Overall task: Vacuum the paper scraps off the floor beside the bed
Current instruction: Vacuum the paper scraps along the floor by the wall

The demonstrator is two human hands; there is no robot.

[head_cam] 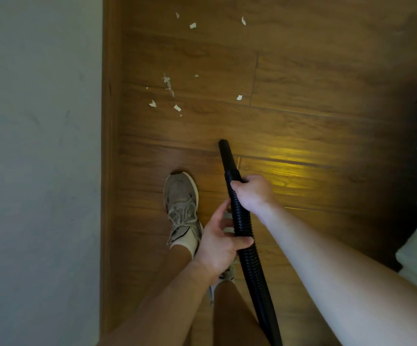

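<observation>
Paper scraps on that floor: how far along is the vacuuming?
Done: nothing I can confirm, though the floor around the shoe shows no scraps. In hand: the left hand and right hand both grip the black hose, with its nozzle aimed at the scraps but short of them. Left: the near scraps and the far scraps all lie untouched.

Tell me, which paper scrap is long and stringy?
The twisted strip in the nearer cluster, beyond the shoe; every other scrap is a small flat flake.
</observation>
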